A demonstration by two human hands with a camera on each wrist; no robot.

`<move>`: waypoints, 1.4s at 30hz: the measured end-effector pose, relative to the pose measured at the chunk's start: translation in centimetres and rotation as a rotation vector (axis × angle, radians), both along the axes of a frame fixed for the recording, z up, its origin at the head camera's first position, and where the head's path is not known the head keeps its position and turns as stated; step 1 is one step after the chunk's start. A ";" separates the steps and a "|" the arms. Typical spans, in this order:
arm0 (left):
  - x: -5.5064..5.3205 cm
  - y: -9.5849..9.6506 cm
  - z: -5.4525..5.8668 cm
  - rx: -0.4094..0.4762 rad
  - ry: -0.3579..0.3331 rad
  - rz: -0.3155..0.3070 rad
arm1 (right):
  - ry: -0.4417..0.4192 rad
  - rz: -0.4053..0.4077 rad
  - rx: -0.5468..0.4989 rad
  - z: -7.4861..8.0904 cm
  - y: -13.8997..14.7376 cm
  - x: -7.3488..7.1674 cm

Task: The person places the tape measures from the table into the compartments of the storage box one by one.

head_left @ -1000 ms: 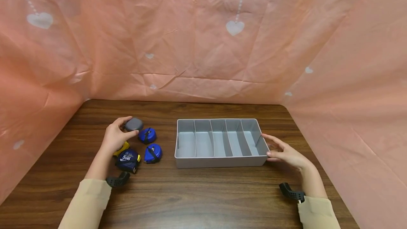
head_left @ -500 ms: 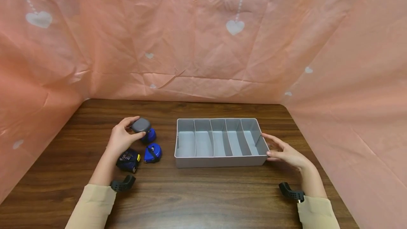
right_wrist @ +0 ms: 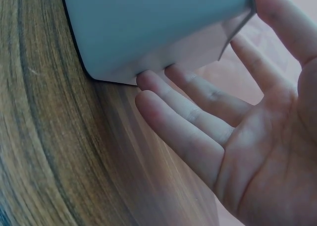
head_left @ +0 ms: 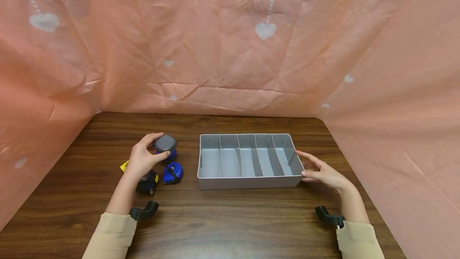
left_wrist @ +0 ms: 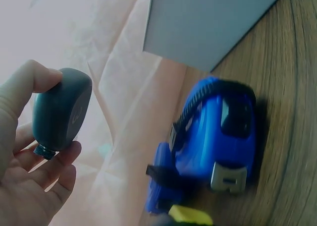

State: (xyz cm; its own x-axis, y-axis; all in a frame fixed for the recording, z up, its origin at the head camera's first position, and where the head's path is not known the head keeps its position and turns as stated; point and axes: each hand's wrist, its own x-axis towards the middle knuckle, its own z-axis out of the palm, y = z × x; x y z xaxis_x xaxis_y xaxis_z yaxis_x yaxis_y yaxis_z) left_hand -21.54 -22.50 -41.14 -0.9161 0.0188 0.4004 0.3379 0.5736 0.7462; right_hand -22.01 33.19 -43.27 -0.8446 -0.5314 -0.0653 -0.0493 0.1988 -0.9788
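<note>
My left hand (head_left: 141, 160) pinches a grey, rounded tape measure (head_left: 166, 143) between thumb and fingers. In the left wrist view a small black tab shows at the lower end of this tape measure (left_wrist: 64, 109). It hangs over one blue tape measure (head_left: 171, 156), partly hiding it. A second blue tape measure (head_left: 173, 172) with a black strap lies nearer on the table. My right hand (head_left: 325, 174) rests against the right end of a grey compartment box (head_left: 251, 183), thumb at the near corner, fingers extended along the end wall (right_wrist: 163, 28).
A dark blue tape measure (head_left: 146, 186) lies beside my left wrist, partly covered. Behind that wrist peeks a yellow one (head_left: 124, 166). Upright dividers split the box into several compartments. A pink curtain (head_left: 230, 71) surrounds the back and sides of the wooden table (head_left: 230, 219).
My left hand has carried the grey tape measure to the right, from beside the far blue tape measure to over it. My right hand and the box have stayed put.
</note>
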 end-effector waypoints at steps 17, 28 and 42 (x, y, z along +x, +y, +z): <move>0.5 2.0 0.6 0.070 0.020 -0.046 | -0.001 0.002 0.001 -0.1 0.1 -0.1; 1.0 3.1 0.9 0.074 0.009 -0.074 | 0.018 0.016 -0.010 -0.3 0.0 0.0; 1.5 4.8 1.5 0.079 -0.011 -0.128 | 0.008 -0.003 -0.001 -0.4 0.1 -0.3</move>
State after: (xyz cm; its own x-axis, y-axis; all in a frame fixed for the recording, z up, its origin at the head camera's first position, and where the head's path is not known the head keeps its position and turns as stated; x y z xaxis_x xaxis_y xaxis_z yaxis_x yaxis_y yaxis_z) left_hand -20.03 -17.74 -39.67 -0.9127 0.1044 0.3952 0.3959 0.4658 0.7914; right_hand -22.33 33.31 -43.69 -0.8465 -0.5292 -0.0580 -0.0566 0.1978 -0.9786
